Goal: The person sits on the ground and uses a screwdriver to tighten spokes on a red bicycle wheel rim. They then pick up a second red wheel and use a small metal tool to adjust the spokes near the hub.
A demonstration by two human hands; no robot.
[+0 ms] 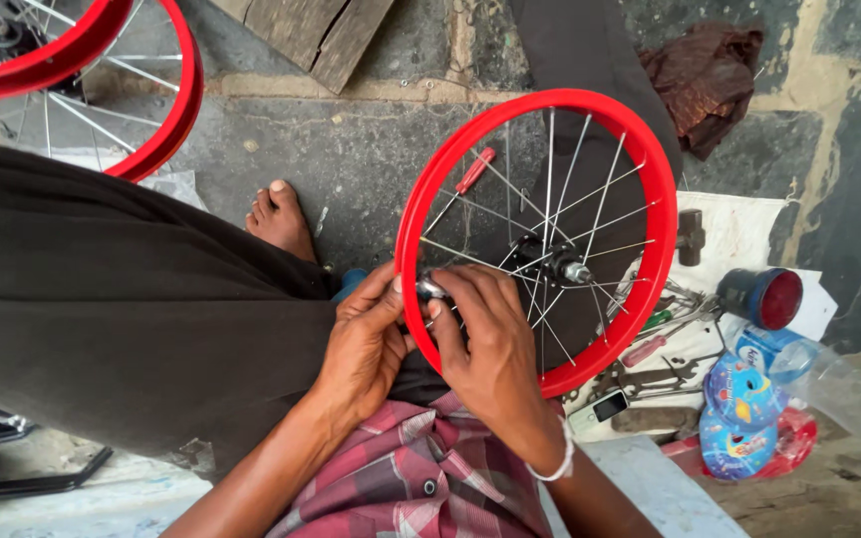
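A red bicycle wheel rim (662, 214) with thin silver spokes and a dark hub (550, 264) stands upright between my knees. My left hand (366, 344) grips the rim's near edge from the outside. My right hand (485, 344) reaches through the spokes just inside the rim, fingers pinched around a small silver tool (431, 289) at the rim where a spoke ends. Both hands touch each other at that spot. A red-handled screwdriver (474, 170) lies on the floor behind the spokes.
Two more red rims (156, 130) lie at top left. My bare foot (281, 219) rests on the stone floor. To the right lie wrenches and screwdrivers (665, 344), a blue can (769, 296), colourful packets (739, 408) and a brown rag (705, 80). A wooden plank (316, 35) is at the top.
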